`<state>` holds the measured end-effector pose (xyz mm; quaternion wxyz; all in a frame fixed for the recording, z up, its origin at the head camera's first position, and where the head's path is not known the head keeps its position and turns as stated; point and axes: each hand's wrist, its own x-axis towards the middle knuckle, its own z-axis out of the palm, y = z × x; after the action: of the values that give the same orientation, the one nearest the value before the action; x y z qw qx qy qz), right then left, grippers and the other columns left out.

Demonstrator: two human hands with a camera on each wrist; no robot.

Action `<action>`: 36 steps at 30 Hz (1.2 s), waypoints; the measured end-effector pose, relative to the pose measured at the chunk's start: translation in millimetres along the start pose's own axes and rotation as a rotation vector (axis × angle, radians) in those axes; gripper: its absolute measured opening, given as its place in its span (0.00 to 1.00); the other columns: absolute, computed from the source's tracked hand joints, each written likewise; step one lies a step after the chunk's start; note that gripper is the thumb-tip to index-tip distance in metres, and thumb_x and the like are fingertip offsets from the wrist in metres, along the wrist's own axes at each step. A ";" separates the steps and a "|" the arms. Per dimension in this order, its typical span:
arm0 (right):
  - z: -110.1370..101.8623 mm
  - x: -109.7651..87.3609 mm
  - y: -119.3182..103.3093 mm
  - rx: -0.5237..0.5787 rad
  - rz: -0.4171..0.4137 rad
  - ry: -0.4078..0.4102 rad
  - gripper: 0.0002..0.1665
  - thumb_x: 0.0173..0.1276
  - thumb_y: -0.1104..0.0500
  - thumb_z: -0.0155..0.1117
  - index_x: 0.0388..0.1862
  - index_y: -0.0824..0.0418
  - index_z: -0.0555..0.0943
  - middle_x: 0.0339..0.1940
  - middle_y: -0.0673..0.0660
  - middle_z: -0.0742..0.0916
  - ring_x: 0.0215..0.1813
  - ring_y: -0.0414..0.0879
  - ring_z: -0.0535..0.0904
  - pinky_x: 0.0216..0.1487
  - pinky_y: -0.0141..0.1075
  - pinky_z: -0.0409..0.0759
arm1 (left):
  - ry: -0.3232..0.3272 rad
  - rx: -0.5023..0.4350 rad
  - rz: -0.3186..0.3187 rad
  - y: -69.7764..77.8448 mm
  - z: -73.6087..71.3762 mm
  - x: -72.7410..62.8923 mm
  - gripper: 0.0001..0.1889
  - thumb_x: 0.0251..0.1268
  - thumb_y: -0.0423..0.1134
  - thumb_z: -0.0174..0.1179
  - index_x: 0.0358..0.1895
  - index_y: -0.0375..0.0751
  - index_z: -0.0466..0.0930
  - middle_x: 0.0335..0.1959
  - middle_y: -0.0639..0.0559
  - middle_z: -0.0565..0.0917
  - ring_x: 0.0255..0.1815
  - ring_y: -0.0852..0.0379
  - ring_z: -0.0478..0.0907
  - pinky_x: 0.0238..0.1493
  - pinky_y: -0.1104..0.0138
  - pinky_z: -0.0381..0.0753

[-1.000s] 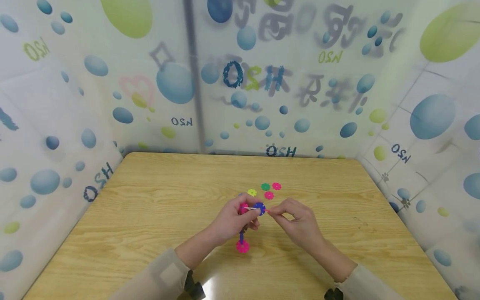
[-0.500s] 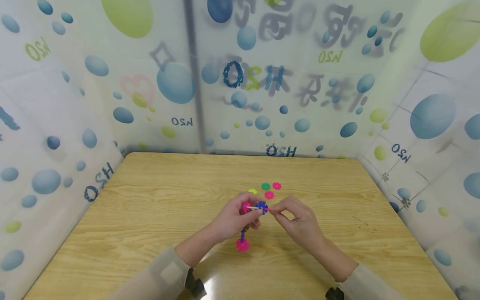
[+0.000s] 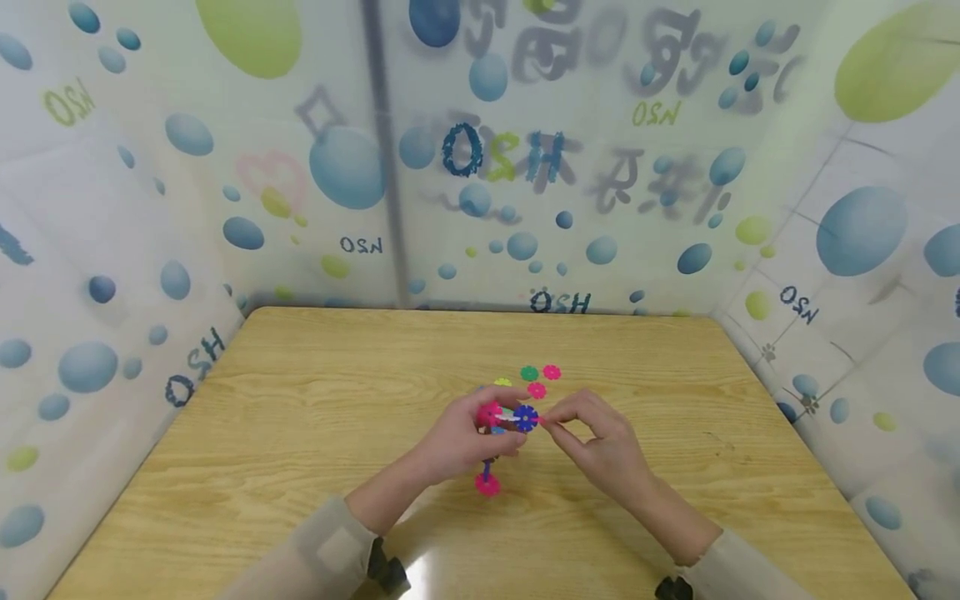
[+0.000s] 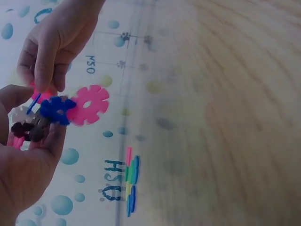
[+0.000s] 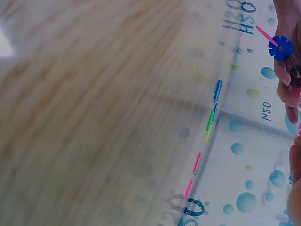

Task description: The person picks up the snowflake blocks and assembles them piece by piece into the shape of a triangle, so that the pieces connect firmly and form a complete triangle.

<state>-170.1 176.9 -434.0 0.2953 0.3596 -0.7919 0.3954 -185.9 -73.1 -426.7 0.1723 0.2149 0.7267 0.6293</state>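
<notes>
My left hand (image 3: 457,437) holds a small build of slotted snowflake discs, with thumb and fingers on either side of it. In it I see a pink disc (image 3: 491,413), white and brown pieces, and a blue disc (image 3: 526,418) at its right end. A lower pink disc (image 3: 487,485) sticks out below the hand; the left wrist view shows it as a flat pink disc (image 4: 89,104) beside a blue disc (image 4: 57,110). My right hand (image 3: 603,442) pinches a pink disc, seen edge-on, against the blue disc's right side. The palm hides part of the build.
Loose discs lie on the wooden table (image 3: 337,375) beyond the hands: a green disc (image 3: 529,373), a pink disc (image 3: 552,372), another pink disc (image 3: 536,390) and a yellow disc (image 3: 502,382) partly covered by the left hand. Patterned curtains (image 3: 600,208) enclose the table's back and sides.
The left thumb has come down off the blue disc, leaving its face uncovered. The blue disc has shifted slightly right, and the lower pink disc has risen a little. The right hand keeps its pinch.
</notes>
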 end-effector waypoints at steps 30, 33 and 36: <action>-8.1 16.0 31.0 -0.058 0.509 -0.476 0.08 0.79 0.63 0.71 0.54 0.61 0.88 0.49 0.55 0.90 0.48 0.46 0.88 0.52 0.44 0.91 | 0.056 0.052 -0.034 1.6 -18.5 1.3 0.15 0.72 0.47 0.76 0.58 0.52 0.92 0.39 0.50 0.93 0.32 0.48 0.88 0.34 0.62 0.89; -5.1 24.0 48.4 -0.050 0.668 -0.523 0.09 0.81 0.59 0.69 0.55 0.61 0.88 0.49 0.55 0.91 0.49 0.47 0.87 0.53 0.45 0.90 | 0.064 0.034 -0.039 0.0 -20.9 0.7 0.15 0.72 0.47 0.76 0.58 0.51 0.92 0.39 0.49 0.94 0.37 0.37 0.90 0.35 0.61 0.91; 1.1 31.3 64.7 -0.055 0.775 -0.549 0.10 0.82 0.56 0.68 0.56 0.59 0.87 0.49 0.55 0.91 0.50 0.47 0.86 0.50 0.43 0.88 | 0.054 0.014 -0.038 -1.2 -21.6 0.4 0.15 0.73 0.48 0.75 0.58 0.51 0.92 0.42 0.44 0.94 0.43 0.26 0.88 0.36 0.60 0.91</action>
<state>-240.0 193.3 -437.8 -0.0849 0.1212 -0.9267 0.3455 -197.5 -91.1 -424.7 0.1631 0.1854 0.7393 0.6264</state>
